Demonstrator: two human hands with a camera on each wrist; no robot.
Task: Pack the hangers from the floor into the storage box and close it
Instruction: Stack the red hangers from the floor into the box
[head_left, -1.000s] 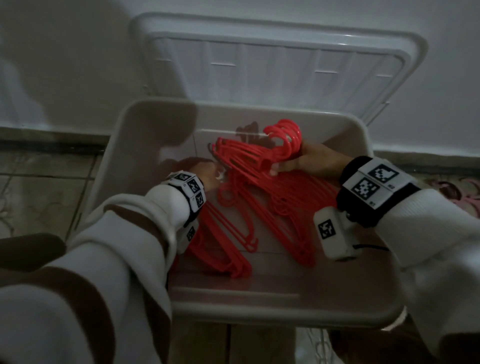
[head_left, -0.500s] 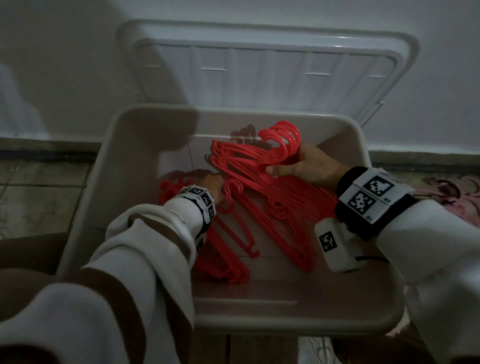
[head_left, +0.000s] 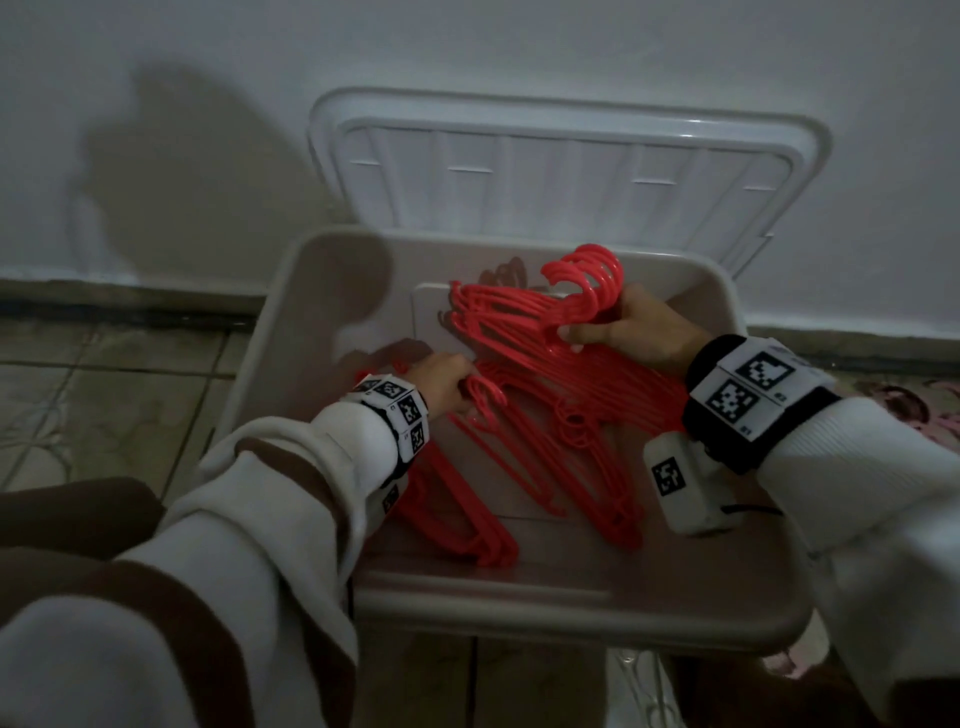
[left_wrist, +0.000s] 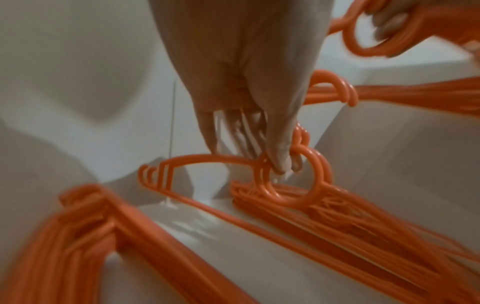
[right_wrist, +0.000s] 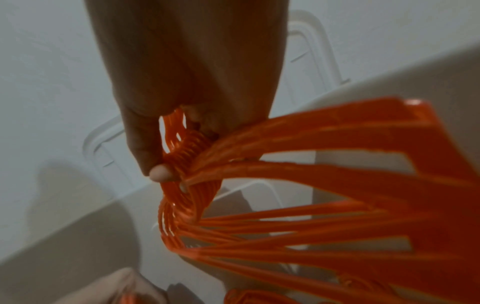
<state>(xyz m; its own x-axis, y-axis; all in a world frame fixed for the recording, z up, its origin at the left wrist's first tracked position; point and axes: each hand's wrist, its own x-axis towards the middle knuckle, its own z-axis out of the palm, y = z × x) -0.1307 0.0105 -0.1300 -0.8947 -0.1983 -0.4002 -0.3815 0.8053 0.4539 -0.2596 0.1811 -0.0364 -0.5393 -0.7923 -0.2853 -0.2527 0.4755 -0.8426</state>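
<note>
right hand (head_left: 631, 332): fingers curled round the necks of a fanned red hanger bundle (head_left: 545, 332), hooks raised toward the far wall of the storage box (head_left: 545, 618).
left hand (head_left: 441, 382): fingertips (left_wrist: 279, 164) pinch the hooks of a smaller hanger stack (left_wrist: 291, 183) lying on the box floor.
hangers: all those in view are inside the box; a third pile (head_left: 457, 525) lies near the front wall under the left sleeve.
lid (head_left: 566, 176): open, leaning against the wall behind the box.
risk, tangling: hooks of the raised bundle look likely to catch the stack below, so lifting one hand may drag the other pile along.
risk, fan slipping: the right-hand bundle splays wide; a looser hold could let single hangers slide out crooked.
risk, lid not seating: hooks standing above the rim would probably block closing unless the bundle is laid flat.
risk, view: dim light and blurred wrist views make hook overlaps hard to judge.
</note>
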